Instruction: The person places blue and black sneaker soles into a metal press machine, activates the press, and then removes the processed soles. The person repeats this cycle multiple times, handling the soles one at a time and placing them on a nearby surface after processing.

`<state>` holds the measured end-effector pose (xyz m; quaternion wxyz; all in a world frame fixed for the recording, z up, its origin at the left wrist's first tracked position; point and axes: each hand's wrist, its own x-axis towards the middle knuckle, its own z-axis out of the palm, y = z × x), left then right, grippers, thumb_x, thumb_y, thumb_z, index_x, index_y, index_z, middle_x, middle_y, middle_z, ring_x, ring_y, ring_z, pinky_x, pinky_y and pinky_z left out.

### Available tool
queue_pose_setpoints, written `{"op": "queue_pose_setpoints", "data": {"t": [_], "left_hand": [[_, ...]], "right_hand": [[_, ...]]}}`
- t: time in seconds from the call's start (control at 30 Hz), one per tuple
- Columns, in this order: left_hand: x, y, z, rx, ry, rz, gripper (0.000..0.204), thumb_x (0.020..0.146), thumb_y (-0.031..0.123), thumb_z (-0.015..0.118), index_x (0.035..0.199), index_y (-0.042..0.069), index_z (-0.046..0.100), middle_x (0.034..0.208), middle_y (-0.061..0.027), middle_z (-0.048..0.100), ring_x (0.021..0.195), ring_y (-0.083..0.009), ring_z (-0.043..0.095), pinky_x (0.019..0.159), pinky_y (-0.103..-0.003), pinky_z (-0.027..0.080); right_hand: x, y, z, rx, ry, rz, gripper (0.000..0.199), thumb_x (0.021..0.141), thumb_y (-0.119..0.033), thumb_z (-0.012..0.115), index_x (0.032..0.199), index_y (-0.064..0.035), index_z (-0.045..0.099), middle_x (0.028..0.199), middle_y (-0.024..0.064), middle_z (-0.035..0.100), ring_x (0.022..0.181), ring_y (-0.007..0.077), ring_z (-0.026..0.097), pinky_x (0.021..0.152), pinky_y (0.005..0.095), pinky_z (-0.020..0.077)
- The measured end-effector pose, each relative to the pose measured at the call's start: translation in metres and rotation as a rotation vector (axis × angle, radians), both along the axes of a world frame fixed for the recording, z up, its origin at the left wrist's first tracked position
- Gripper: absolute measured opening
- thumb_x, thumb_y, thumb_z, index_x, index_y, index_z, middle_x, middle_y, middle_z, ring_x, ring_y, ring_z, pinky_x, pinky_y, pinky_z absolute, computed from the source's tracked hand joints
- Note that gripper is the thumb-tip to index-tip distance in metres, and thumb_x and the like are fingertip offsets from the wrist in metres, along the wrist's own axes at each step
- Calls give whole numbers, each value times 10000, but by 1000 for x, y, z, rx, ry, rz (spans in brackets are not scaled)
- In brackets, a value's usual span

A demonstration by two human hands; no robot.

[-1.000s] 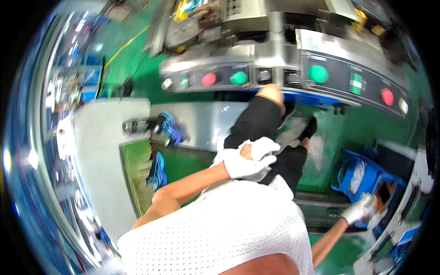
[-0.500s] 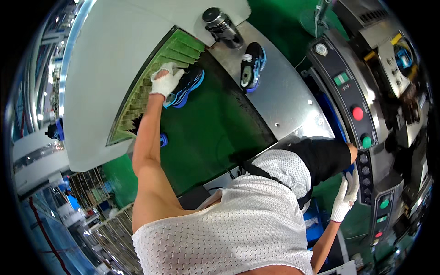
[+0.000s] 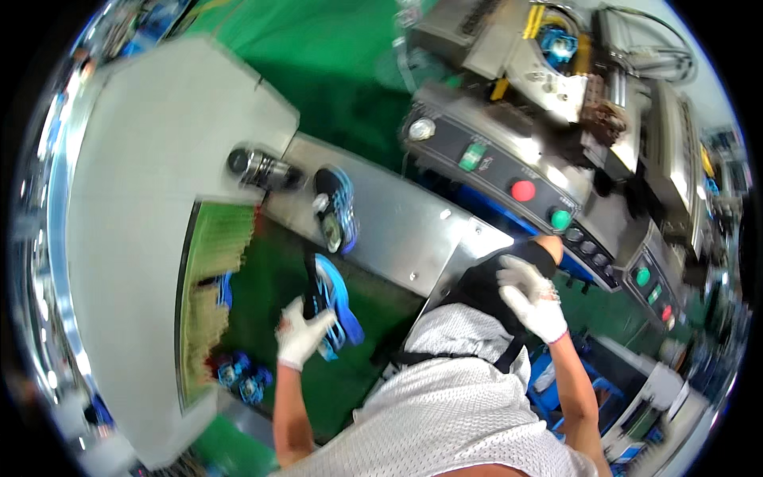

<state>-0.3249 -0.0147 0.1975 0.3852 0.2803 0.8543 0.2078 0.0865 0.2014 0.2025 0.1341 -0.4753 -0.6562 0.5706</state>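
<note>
Gripped at its side by my gloved left hand (image 3: 300,334) is a black sneaker with a blue sole (image 3: 340,302), held above the dark green belt (image 3: 278,278). A similar sneaker (image 3: 338,211) rests on the bare metal ledge just beyond it. My right hand (image 3: 534,300), also in a white glove, is in the air above my lap near the black shorts; its fingers are apart and it holds nothing. Several more blue-and-black sneakers (image 3: 246,378) stand on the belt at the left, by the green strip curtain (image 3: 208,294).
A dark bottle (image 3: 264,169) lies in view at the far end of the metal ledge (image 3: 381,222). Along the right runs a machine control panel (image 3: 505,175) with red and green buttons. A large pale machine housing (image 3: 127,238) stands at the left. Blue bins (image 3: 548,374) are at lower right.
My left hand has brought the sneaker away from the strip curtain, toward me. My right hand has come up from beside the machine to over my lap. The whole view has turned right.
</note>
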Motion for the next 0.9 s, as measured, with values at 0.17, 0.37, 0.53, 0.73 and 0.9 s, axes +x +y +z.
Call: {"op": "queue_pose_setpoints", "data": {"t": [0.17,0.37,0.53,0.73,0.9], "left_hand": [[43,58,19,488,-181,-608,818,711,343,929,1411,34,642,1366,-169,699,1254,-338,665,1147,-445,464],[96,280,136,761,-178,-1172,660,896,312,806,1470,57,603,1474,-181,621,1343,-361,609,1190,-437,433],[176,482,153,978,286,-1244,575,961,342,762,1443,70,602,1429,-205,614,1311,-385,615,1138,-433,474],[239,651,95,603,776,-943,831,925,524,733,1607,137,458,1552,-261,526,1423,-415,541,1165,-493,447],[236,725,55,433,991,-1014,682,929,440,705,1534,184,519,1419,-274,599,1297,-411,624,1033,-542,532]], "right_hand": [[-52,9,-22,-735,599,68,379,1078,-297,607,1310,-17,714,1174,126,738,1123,180,679,1014,335,535],[-51,35,-22,-896,940,-236,207,1055,-140,668,1218,-34,740,1111,23,752,921,145,708,800,312,594],[58,47,17,-512,1068,-589,387,1030,-101,688,1409,-48,630,1304,80,722,1135,216,708,964,376,597],[153,-3,35,-43,1055,-555,1088,799,-437,935,1631,9,394,1647,136,477,1487,300,490,1267,484,359],[167,-42,8,-32,848,-726,972,787,-371,927,1523,-3,409,1512,123,512,1383,275,520,1199,463,395]]}}
